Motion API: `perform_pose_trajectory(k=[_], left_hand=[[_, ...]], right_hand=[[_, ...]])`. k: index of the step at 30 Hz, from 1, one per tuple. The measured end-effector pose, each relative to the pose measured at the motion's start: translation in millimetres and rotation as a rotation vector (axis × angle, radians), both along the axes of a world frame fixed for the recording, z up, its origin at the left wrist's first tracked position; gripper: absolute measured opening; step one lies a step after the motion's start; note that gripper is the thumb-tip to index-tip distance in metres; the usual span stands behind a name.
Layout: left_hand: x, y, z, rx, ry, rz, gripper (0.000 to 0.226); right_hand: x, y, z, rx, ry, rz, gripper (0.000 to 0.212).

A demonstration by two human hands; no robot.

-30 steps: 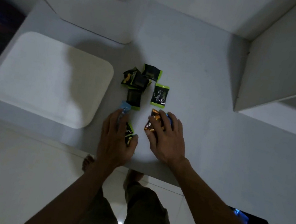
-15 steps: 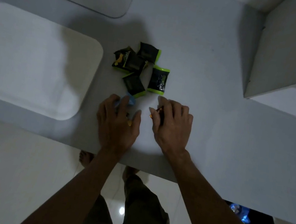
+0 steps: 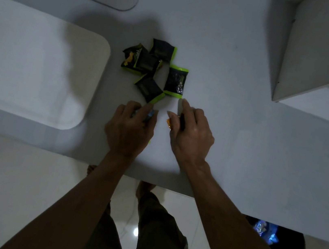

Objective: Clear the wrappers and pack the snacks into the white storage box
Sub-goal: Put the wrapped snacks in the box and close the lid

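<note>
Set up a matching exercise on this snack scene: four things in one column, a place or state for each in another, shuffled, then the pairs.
Things
1. left hand
2. right hand
3. black and green snack packets
4. white lid

Places or states
A. lies flat at the left of the table
B. curled over an orange wrapper
C. clustered beyond both hands
D. curled over a blue wrapper

Pairs: 1-D, 2-B, 3-C, 4-A
</note>
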State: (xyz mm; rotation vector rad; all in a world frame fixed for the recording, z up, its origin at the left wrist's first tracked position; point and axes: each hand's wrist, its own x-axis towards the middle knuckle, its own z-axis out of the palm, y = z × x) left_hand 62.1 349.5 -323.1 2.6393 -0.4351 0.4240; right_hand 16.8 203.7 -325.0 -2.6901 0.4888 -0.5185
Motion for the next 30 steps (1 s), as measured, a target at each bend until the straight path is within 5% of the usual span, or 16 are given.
perform_pose_trajectory(k=[11, 24, 30], left_hand=[[28.0, 6.5, 80.3, -0.208, 0.131, 0.152, 0.028], [180.5, 52.5, 246.6, -0.381, -0.239, 0.246, 0.027], [268.5, 75.9, 270.5, -0.450, -0.161, 0.175, 0.033]], right_hand=[[18.6, 13.0, 78.6, 0.317, 0.091, -0.194, 0.048], [188.4, 67.0, 232.1, 0.395, -0.274, -0.116, 0.046], [266.6, 97.4, 255.2, 0.366, -0.237, -0.120, 0.043]])
